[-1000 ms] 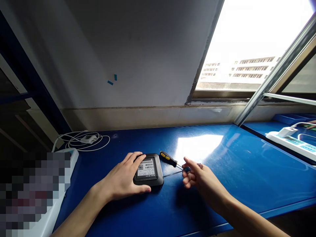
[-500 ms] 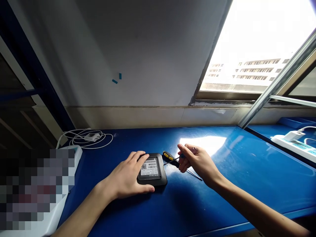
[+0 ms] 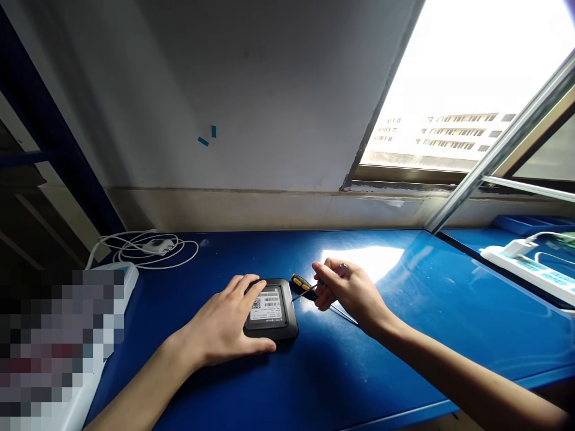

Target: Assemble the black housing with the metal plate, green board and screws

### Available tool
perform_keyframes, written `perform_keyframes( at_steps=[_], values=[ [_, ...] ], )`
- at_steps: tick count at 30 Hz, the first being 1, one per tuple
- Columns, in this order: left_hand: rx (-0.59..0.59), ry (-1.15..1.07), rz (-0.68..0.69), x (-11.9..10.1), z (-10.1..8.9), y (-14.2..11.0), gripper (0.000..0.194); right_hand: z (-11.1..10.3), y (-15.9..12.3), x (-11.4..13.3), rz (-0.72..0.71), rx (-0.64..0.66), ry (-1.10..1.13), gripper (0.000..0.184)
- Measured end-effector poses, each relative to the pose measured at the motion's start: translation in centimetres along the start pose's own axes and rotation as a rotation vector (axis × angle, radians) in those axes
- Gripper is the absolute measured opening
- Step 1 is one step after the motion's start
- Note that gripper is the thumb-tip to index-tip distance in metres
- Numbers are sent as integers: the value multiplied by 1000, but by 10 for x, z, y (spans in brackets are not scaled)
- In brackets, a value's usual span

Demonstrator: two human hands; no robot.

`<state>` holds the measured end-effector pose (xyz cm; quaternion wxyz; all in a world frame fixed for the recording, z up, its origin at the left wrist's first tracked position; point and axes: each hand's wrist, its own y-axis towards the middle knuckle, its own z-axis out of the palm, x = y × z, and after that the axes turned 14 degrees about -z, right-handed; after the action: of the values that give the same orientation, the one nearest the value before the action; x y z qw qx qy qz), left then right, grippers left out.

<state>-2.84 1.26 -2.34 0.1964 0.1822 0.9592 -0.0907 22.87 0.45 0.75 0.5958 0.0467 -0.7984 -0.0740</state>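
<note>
A black square device [image 3: 272, 311] with a white barcode label lies on the blue table [image 3: 404, 335]. My left hand [image 3: 224, 323] rests over its left side, fingers on top and thumb along the front edge, holding it in place. My right hand [image 3: 348, 290] is closed in a pinch on a thin screwdriver [image 3: 300, 294], whose tip points left, close to the device's right edge. A second screwdriver with a yellow and black handle [image 3: 300, 281] lies on the table just behind, its shaft running under my right hand.
A coiled white cable with an adapter [image 3: 153, 245] lies at the back left, beside a white power strip [image 3: 123, 276]. Another power strip [image 3: 530, 272] and a blue tray [image 3: 521, 223] sit at the right. The wall and window frame [image 3: 404, 176] close the back.
My right hand picked the thin screwdriver up off the table and brought it left toward the device. My left hand stayed on the device.
</note>
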Motion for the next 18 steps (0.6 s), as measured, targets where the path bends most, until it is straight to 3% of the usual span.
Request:
perform_keyframes(
  at_steps=[13,18],
  values=[
    [33,43,-23,-2,-1,1,101,-2,3,-6,25,-48,73,40],
    [53,52,-42,-5,-2,1,102,0,-3,-13,99,-131,144,34]
  ],
)
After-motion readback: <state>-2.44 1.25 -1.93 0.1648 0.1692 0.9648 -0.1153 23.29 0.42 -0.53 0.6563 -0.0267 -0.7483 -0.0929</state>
